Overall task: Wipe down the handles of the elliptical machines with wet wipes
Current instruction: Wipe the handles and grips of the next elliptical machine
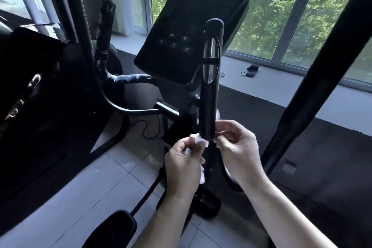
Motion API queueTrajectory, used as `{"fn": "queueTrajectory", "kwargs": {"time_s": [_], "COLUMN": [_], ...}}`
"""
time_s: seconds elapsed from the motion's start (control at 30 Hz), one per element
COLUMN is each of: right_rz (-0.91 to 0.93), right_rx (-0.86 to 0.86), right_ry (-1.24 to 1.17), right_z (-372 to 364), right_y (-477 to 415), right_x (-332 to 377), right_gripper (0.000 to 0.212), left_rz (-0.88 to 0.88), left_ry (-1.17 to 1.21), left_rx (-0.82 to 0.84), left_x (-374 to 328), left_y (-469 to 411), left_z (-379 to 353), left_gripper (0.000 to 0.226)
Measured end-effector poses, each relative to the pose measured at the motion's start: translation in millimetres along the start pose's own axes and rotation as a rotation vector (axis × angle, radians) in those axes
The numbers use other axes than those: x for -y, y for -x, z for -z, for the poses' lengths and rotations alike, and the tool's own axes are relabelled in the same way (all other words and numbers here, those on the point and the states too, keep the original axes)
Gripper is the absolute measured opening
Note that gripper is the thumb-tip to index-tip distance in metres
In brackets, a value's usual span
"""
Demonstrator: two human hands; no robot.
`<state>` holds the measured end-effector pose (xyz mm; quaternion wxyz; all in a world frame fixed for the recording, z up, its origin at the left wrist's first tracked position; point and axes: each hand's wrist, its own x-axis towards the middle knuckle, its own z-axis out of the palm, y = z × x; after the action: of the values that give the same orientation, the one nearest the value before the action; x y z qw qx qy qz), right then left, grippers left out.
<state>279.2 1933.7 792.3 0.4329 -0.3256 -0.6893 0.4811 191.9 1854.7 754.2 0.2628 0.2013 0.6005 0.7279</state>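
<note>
A black upright handle (209,94) of the elliptical machine stands at the centre, with a silver sensor plate near its rounded top. A white wet wipe (198,139) is looped around the handle's lower end. My left hand (184,164) pinches one end of the wipe on the handle's left side, and a loose tail of it hangs below the palm. My right hand (237,149) pinches the other end on the right side, fingers curled close against the handle.
The machine's dark console (187,32) tilts behind the handle. A taped second handle (104,32) rises at left, and a thick black bar (322,70) crosses at right. A pedal (114,227) sits low on the tiled floor. Windows line the back.
</note>
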Motion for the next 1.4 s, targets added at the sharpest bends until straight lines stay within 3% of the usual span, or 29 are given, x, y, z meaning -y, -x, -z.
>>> {"fn": "queueTrajectory", "kwargs": {"time_s": [0.3,0.57,0.73,0.9,1.13,1.4], "right_rz": [-0.011,-0.032,-0.037,-0.015,-0.039,-0.006], "right_rx": [0.034,0.015,-0.010,-0.096,-0.273,-0.380], "right_ry": [-0.055,-0.127,-0.108,-0.019,0.073,0.298], "right_z": [2,-2,-3,-12,-38,-60], "right_y": [-3,4,9,16,28,35], "right_x": [-13,-5,-1,4,17,28], "right_gripper": [0.039,0.041,0.049,0.048,0.056,0.034], "left_rz": [0.108,-0.079,-0.095,-0.106,-0.128,-0.070], "left_ry": [-0.016,-0.038,-0.082,-0.092,-0.045,-0.008], "left_rx": [-0.105,-0.141,-0.059,0.082,0.287,0.408], "left_x": [2,-8,-4,-2,4,12], "left_y": [-2,17,3,-13,-51,-88], "left_z": [-18,-13,-2,14,29,19], "left_gripper": [0.013,0.007,0.007,0.022,0.004,0.006]}}
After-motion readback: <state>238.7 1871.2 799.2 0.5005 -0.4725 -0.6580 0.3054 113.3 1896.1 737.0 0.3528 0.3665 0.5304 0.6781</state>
